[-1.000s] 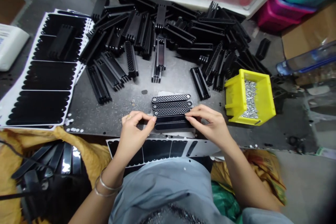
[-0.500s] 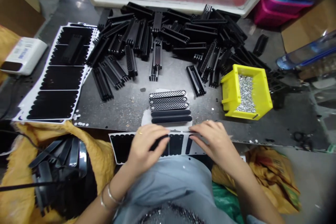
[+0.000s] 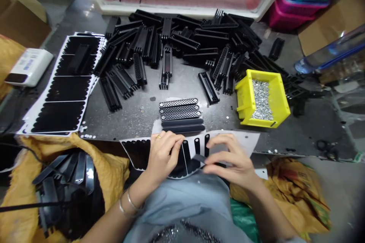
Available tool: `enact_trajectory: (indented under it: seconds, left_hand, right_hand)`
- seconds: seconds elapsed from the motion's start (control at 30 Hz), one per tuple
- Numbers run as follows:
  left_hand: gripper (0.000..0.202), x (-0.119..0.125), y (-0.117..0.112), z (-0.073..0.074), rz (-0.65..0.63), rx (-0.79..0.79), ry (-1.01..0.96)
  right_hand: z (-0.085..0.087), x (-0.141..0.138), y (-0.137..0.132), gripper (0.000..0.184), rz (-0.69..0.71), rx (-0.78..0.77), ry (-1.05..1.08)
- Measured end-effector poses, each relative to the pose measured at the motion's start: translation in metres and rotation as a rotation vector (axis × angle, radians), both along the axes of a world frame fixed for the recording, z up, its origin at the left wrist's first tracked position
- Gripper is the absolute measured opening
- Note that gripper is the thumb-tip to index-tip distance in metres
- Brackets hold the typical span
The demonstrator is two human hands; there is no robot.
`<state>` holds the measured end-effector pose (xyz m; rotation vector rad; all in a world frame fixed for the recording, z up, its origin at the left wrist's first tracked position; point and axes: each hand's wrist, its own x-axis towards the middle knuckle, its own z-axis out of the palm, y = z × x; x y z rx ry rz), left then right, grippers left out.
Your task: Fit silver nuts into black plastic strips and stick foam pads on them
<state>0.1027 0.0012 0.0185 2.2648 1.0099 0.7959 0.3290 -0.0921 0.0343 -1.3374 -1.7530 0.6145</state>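
A white sheet of black oblong stickers (image 3: 245, 140) lies across my lap and the table's near edge. My left hand (image 3: 164, 155) presses down on the sheet, fingers curled over the stickers. My right hand (image 3: 228, 159) pinches a black sticker strip (image 3: 199, 158) that is lifted off the sheet at one end. Just beyond my hands, several black plastic bars (image 3: 181, 115) lie side by side on the table; the far three show a mesh face and the near two are smooth black.
A big heap of black plastic parts (image 3: 185, 45) fills the far table. A yellow bin of small metal screws (image 3: 261, 98) stands at the right. More sticker sheets (image 3: 67, 87) and a white device (image 3: 27, 66) lie at the left. Black parts sit on yellow cloth (image 3: 61, 182) lower left.
Both hands have left the row of bars and come back to the sticker sheet on my lap. The right hand has started peeling a strip from it.
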Motion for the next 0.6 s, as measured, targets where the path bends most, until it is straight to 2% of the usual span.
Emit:
enact_trajectory:
  seconds: [0.1, 0.17, 0.2, 0.27, 0.37, 0.47, 0.6]
  left_hand:
    - [0.016, -0.002, -0.005, -0.012, 0.033, 0.128, 0.034]
    - [0.014, -0.004, -0.006, -0.015, 0.020, 0.160, 0.037]
    - [0.014, -0.006, -0.005, -0.014, 0.030, 0.171, 0.030]
    - [0.014, -0.012, 0.004, -0.009, 0.109, 0.170, 0.011]
    - [0.006, -0.026, 0.029, -0.001, 0.289, 0.100, 0.024]
    - [0.010, -0.037, 0.055, 0.000, 0.321, -0.066, 0.057]
    - [0.013, -0.039, 0.069, -0.006, 0.296, -0.212, 0.015]
  right_hand:
    - [0.012, 0.017, 0.001, 0.018, -0.058, -0.109, 0.455]
    - [0.019, 0.016, 0.016, 0.017, -0.141, -0.137, 0.533]
    - [0.020, 0.011, 0.028, 0.021, -0.162, -0.138, 0.459]
    - [0.017, -0.007, 0.057, 0.030, -0.138, -0.105, 0.181]
    - [0.002, -0.036, 0.100, 0.035, 0.012, 0.023, -0.131]
    - [-0.012, -0.052, 0.126, 0.021, 0.115, 0.100, -0.238]
    - [-0.014, -0.053, 0.135, 0.015, 0.176, 0.105, -0.237]
